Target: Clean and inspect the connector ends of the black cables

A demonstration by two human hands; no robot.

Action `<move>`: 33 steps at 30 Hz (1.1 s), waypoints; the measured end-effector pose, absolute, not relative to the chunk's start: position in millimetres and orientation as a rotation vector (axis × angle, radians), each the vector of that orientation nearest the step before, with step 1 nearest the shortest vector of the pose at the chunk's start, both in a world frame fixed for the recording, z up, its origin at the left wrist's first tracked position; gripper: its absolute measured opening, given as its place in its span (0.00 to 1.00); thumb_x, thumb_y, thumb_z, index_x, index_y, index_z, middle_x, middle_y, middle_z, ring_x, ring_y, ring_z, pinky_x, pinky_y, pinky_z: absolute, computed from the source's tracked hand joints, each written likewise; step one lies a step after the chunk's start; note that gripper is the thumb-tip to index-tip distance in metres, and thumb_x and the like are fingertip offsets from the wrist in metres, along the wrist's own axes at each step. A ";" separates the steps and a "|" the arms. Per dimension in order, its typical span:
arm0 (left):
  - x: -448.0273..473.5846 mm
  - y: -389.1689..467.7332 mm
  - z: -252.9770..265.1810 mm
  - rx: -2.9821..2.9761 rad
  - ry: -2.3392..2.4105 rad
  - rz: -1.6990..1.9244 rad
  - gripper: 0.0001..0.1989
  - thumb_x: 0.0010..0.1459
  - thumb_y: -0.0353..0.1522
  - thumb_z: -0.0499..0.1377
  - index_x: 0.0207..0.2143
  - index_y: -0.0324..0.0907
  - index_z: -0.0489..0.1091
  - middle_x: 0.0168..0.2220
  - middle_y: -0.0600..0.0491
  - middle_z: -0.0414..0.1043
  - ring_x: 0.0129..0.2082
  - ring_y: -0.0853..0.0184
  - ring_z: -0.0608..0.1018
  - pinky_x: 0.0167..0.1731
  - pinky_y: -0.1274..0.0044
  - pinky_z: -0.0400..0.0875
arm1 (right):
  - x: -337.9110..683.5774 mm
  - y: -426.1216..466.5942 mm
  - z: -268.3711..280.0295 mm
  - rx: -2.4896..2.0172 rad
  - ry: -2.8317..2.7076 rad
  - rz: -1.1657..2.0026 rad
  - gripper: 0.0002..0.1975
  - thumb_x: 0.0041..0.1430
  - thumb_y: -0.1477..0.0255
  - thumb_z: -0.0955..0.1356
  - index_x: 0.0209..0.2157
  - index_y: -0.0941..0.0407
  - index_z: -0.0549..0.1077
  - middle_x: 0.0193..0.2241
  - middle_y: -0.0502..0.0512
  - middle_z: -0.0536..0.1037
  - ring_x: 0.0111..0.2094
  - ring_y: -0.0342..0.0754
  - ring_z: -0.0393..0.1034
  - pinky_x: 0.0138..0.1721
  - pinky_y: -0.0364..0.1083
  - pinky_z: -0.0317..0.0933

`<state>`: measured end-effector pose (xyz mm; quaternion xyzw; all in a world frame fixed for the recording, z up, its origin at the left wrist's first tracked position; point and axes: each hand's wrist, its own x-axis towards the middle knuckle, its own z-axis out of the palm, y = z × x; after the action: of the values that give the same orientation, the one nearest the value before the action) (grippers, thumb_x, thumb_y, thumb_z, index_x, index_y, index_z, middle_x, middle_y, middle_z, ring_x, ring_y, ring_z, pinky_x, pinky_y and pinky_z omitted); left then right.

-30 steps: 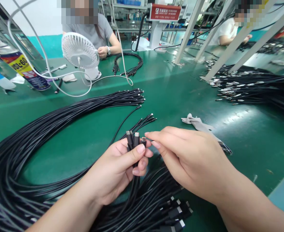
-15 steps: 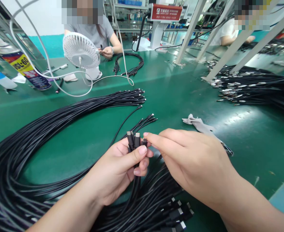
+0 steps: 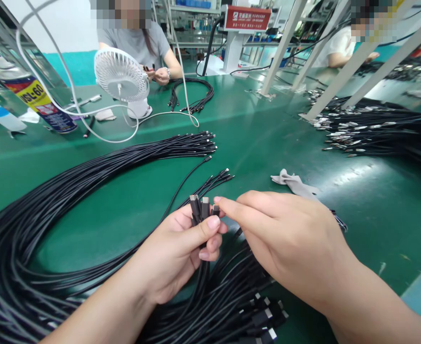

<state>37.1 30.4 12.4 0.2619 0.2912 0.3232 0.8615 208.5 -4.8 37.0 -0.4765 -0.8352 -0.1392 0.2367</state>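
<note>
Several black USB cables [image 3: 205, 206] stand plug-up in my left hand [image 3: 181, 243], their metal tips pointing upward. My left thumb presses across them just below the plugs, and the fingers wrap behind. My right hand [image 3: 285, 234] is closed, its index fingertip against the rightmost plug of this bunch. Its thumb and whatever it may pinch are hidden behind the hand. Below, the cables run down into a thick pile of black cables [image 3: 210, 296], with more plugs showing near the bottom edge.
Black cables [image 3: 88, 174] curve along the left of the green table [image 3: 260, 138]. Beyond stand a white fan [image 3: 120, 74] and a spray can [image 3: 40, 100]. A grey cloth [image 3: 292, 184] lies past my right hand. More cables [image 3: 375, 126] lie far right, by metal posts. Co-workers sit opposite.
My hands and the held cables keep almost the same pose; the view shifts very slightly. Across the table, the co-worker's hands have moved a little.
</note>
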 end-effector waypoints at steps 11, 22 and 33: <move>36.7 29.9 12.1 0.539 0.597 0.676 0.04 0.54 0.28 0.65 0.31 0.37 0.72 0.27 0.54 0.70 0.20 0.80 0.65 0.19 0.86 0.56 | 208.0 -4.5 37.2 -1.293 -2.286 -0.414 0.16 0.63 0.80 0.61 0.44 0.57 0.77 0.32 0.53 0.80 0.29 0.45 0.74 0.27 0.45 0.58; 38.8 31.9 14.1 0.596 0.605 0.662 0.04 0.54 0.29 0.65 0.31 0.35 0.74 0.25 0.54 0.70 0.18 0.80 0.66 0.18 0.87 0.59 | 210.0 0.1 38.1 -1.394 -2.029 0.321 0.08 0.62 0.74 0.64 0.41 0.54 0.74 0.34 0.50 0.78 0.34 0.44 0.73 0.32 0.41 0.62; 38.2 28.8 13.1 0.680 0.663 0.610 0.09 0.49 0.34 0.69 0.29 0.36 0.75 0.24 0.53 0.75 0.19 0.75 0.74 0.18 0.84 0.67 | 203.0 11.4 32.3 -1.215 -2.001 0.237 0.09 0.61 0.79 0.63 0.27 0.58 0.68 0.24 0.49 0.71 0.26 0.41 0.65 0.27 0.40 0.58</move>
<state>38.2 28.8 13.1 0.3224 0.3143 0.2889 0.8449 203.0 11.4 32.3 -0.4769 -0.7851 0.0929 0.3842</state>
